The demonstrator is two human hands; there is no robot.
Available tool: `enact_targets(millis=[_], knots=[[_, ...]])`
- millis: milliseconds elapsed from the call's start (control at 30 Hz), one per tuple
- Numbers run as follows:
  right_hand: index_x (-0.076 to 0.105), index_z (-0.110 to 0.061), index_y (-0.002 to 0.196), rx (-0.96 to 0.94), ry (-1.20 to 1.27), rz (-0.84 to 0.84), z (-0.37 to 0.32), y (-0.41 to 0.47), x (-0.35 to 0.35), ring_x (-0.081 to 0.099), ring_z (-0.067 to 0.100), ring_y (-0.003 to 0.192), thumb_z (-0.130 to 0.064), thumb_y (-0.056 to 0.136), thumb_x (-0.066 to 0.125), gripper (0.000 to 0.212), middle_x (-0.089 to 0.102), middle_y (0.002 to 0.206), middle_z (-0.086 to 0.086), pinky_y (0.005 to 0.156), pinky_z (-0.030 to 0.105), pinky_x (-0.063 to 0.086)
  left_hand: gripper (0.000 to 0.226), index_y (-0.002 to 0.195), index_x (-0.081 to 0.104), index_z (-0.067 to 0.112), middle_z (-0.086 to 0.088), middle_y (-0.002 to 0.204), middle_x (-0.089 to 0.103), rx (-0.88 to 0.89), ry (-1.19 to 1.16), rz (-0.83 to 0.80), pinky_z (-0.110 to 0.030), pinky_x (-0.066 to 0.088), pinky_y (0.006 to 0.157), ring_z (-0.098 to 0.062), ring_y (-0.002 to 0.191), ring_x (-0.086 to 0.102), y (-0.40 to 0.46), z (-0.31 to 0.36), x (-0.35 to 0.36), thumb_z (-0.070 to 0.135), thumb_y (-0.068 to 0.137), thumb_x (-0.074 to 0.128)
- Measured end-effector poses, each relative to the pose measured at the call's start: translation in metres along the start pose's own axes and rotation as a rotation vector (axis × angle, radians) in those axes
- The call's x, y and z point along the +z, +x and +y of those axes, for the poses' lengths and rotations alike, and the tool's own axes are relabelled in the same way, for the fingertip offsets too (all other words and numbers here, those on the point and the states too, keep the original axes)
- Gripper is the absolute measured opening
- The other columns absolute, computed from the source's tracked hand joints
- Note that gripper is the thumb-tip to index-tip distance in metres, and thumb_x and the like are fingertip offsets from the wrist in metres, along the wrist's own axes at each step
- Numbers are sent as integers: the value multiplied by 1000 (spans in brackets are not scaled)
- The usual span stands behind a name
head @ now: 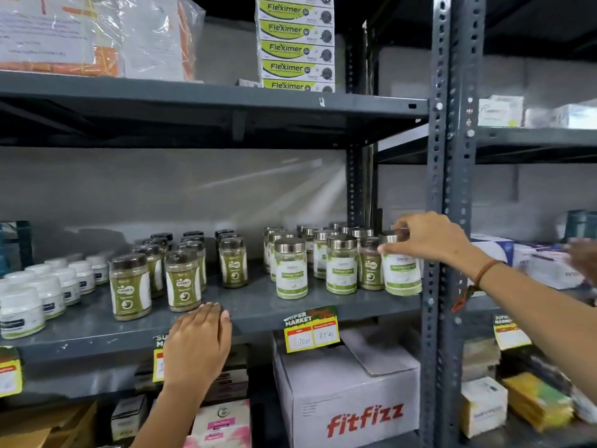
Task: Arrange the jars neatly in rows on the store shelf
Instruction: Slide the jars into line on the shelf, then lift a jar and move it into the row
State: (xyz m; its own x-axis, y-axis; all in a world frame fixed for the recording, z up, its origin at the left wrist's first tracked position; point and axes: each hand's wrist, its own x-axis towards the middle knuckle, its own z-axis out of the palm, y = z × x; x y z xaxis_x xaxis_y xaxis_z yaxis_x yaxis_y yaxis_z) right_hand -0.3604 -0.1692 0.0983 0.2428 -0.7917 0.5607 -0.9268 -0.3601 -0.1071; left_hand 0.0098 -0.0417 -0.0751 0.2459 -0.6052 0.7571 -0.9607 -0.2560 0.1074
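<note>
Several silver-lidded jars (290,268) with white and green labels stand in rows at the right end of the grey shelf (258,310). My right hand (426,239) grips the lid of the rightmost silver-lidded jar (402,274), which stands by the upright post. Dark-lidded jars (130,286) of green powder stand in rows in the middle. Small white tubs (21,312) fill the left end. My left hand (197,344) rests flat on the shelf's front edge, holding nothing.
A perforated steel post (441,221) rises right beside the gripped jar. Yellow price tags (311,331) hang from the shelf edge. A white fitfizz carton (347,399) sits below. Fleximer boxes (295,46) are stacked on the shelf above. Another person's blurred hand (584,260) shows at far right.
</note>
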Motion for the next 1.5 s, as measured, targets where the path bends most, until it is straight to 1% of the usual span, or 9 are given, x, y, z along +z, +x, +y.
enact_targets(millis=[100,300,800,900,1033,1167,1300,1400,1500], knots=[[68,-23,105,26,-95,-6,10,7,9,66,21,80,-88,62,54,79,70,87,-4,68,33,52,48,98,74,5,-11,100,74,2,5,10,-42,51,88,-27,95,69,0,0,0,36,92,38],[61,-24,116,26,-212,-19,15,17,23,65,27,97,-83,69,54,75,70,100,1,75,38,49,48,100,74,4,-12,101,74,4,-1,20,-44,50,88,-28,96,69,0,-2,2,36,93,38],[57,-22,124,24,-418,-80,13,19,25,64,27,96,-90,74,31,88,67,98,4,70,38,47,49,102,73,4,-13,102,74,-21,7,3,-45,50,89,-29,98,68,-2,0,1,36,93,37],[60,-20,112,-51,-538,118,6,15,16,59,21,67,-87,77,27,83,58,71,-1,55,30,48,50,102,73,3,-13,103,73,-35,4,0,-45,49,90,-29,99,68,-2,1,1,37,93,37],[63,-19,117,-227,-471,343,-7,20,13,68,23,78,-69,88,43,62,68,93,2,52,28,42,50,102,73,3,-13,103,73,-24,-1,2,-45,49,90,-29,99,68,-3,1,2,36,93,38],[59,-21,126,-268,-340,54,-18,37,27,64,22,97,-59,85,56,56,68,103,1,86,40,50,51,102,73,3,-13,102,74,-5,3,14,-44,50,89,-28,98,69,-3,-1,3,37,93,37],[46,-25,141,-242,-397,-233,-24,53,35,55,23,120,-64,83,55,70,62,126,1,111,46,26,50,102,73,4,-13,100,74,11,13,31,-42,51,87,-27,96,69,-2,-2,1,37,92,37],[29,-25,152,-205,-412,-414,-26,62,38,40,25,138,-62,84,57,83,47,148,2,117,51,8,49,101,74,4,-13,100,74,9,16,35,-42,51,86,-26,95,70,-2,-1,0,37,91,38],[31,-26,149,-198,-367,-451,-27,67,40,43,25,134,-62,81,63,84,50,144,2,114,51,14,49,102,74,5,-12,100,74,17,22,32,-41,51,86,-26,95,70,-1,-2,1,37,92,37]])
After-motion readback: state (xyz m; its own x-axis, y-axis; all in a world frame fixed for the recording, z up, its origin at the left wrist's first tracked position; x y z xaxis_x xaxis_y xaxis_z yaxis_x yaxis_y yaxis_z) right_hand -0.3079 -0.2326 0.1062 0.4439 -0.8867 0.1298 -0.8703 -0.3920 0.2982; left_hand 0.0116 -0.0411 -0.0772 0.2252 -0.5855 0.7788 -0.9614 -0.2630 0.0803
